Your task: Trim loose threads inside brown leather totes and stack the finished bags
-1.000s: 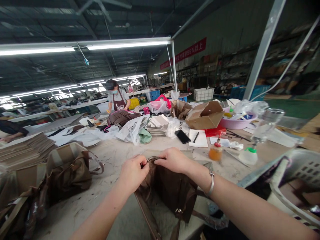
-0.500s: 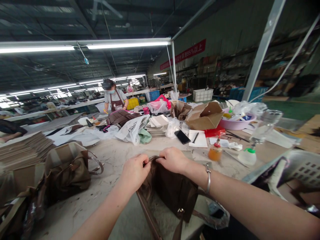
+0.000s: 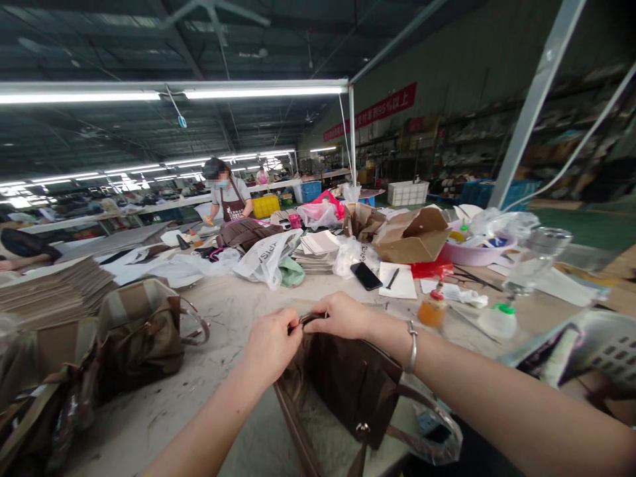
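Observation:
A dark brown handbag (image 3: 348, 384) stands at the table's near edge, with a small metal fitting low on its side. Its strap hangs toward me, and a plastic-wrapped handle loops out at the right. My left hand (image 3: 275, 341) pinches the upper rim at the left corner, fingers closed. Close beside it, my right hand (image 3: 342, 315) grips the same rim from above, thumb and fingers pressed together. The edge between the fingers is partly hidden. A metal bracelet (image 3: 412, 346) circles my right wrist.
Olive-brown bags (image 3: 142, 338) and stacked boards (image 3: 59, 291) lie left. Ahead are a phone (image 3: 366, 275), a pen on white paper (image 3: 402, 281), plastic bags and an open carton (image 3: 412, 235). Bottles of orange (image 3: 431, 310) and clear liquid (image 3: 498, 321) stand right, near a perforated basket (image 3: 609, 341). A co-worker (image 3: 229, 195) works beyond.
The view has shifted slightly, so the scene sits a little to the right. Both hands stay on the bag's rim, with my right fingers set slightly differently along it.

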Demonstrator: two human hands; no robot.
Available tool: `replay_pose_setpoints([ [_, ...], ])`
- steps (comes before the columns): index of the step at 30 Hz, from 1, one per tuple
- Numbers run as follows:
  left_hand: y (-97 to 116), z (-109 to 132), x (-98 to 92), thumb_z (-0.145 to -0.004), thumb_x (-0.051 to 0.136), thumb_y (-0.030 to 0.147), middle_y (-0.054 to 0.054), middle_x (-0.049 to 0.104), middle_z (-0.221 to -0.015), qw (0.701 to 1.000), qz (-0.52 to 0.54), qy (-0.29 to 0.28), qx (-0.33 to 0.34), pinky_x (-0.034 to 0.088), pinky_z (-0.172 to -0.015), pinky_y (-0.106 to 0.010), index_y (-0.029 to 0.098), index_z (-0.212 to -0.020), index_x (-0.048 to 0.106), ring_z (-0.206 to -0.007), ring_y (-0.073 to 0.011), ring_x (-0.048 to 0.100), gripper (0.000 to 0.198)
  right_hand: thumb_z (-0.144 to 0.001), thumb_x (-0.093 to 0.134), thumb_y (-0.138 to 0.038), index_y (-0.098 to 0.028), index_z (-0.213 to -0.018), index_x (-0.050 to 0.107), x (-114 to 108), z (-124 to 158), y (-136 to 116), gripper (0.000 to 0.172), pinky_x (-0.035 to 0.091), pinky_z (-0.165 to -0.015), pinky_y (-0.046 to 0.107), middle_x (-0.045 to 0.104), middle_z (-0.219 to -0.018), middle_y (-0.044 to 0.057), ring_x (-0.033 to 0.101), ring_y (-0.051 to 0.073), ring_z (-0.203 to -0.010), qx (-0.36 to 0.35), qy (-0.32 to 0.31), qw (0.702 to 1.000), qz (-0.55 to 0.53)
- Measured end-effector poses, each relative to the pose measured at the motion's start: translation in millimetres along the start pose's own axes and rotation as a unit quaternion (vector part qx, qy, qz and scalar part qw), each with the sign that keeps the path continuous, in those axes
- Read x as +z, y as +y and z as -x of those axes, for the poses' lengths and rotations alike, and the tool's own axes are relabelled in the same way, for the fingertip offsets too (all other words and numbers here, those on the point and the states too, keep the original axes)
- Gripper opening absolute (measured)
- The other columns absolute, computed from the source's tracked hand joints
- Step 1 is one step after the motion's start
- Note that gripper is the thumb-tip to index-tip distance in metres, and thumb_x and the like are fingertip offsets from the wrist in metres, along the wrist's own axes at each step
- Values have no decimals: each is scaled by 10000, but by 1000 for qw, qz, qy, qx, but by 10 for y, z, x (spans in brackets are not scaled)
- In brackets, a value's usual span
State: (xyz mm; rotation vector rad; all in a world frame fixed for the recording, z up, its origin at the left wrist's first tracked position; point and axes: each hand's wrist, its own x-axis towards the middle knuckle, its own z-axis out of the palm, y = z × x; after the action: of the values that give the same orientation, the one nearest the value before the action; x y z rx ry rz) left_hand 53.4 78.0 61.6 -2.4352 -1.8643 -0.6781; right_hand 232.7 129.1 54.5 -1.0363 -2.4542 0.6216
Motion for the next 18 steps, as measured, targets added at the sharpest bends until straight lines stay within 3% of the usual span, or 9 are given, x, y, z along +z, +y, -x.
replay_pose_setpoints([
  [3,-3,-2,-20,-752,542,198,29,553,-593,1000,1,-8,-5,259,-544,-236,189,-636,527,-566,-110,478,117,-825,558,-379,-168,-680,691,33,-66,-28,288,331,-532,206,611,-595,-14,524,110,-575,25,6,999,43],
  [8,-18,18,-17,-772,583,305,16,633,-719,999,43,-5,-23,334,-580,-241,211,-792,558,-642,-142,565,100,-827,525,-335,-182,-717,717,27,-70,-152,270,372,-581,235,688,-713,48,598,159,-672,58,19,987,151],
  [11,-47,28,5,-710,668,403,-27,673,-959,994,103,-6,-37,410,-670,-274,233,-1073,501,-777,-188,625,434,-843,492,-349,-186,-787,729,33,-70,-216,293,403,-615,249,705,-792,74,626,188,-737,81,22,979,186],
  [14,-83,27,7,-624,735,452,-79,665,-1063,995,88,-36,-42,428,-739,-315,230,-1259,416,-898,-245,627,744,-856,462,-337,-184,-817,731,49,-73,-266,312,426,-650,256,710,-825,86,634,198,-766,90,28,976,196],
  [16,-108,27,-17,-630,729,438,-84,681,-1017,997,37,-63,-33,418,-713,-312,224,-1226,487,-893,-258,626,677,-854,450,-317,-181,-804,733,52,-65,-304,317,432,-659,262,711,-819,91,637,203,-767,95,28,975,197],
  [18,-137,33,-58,-666,698,418,-56,699,-905,996,-3,-88,-16,389,-640,-281,230,-1046,614,-808,-236,629,432,-849,447,-306,-179,-776,733,52,-40,-347,322,429,-648,266,712,-802,92,638,207,-758,100,26,975,194],
])
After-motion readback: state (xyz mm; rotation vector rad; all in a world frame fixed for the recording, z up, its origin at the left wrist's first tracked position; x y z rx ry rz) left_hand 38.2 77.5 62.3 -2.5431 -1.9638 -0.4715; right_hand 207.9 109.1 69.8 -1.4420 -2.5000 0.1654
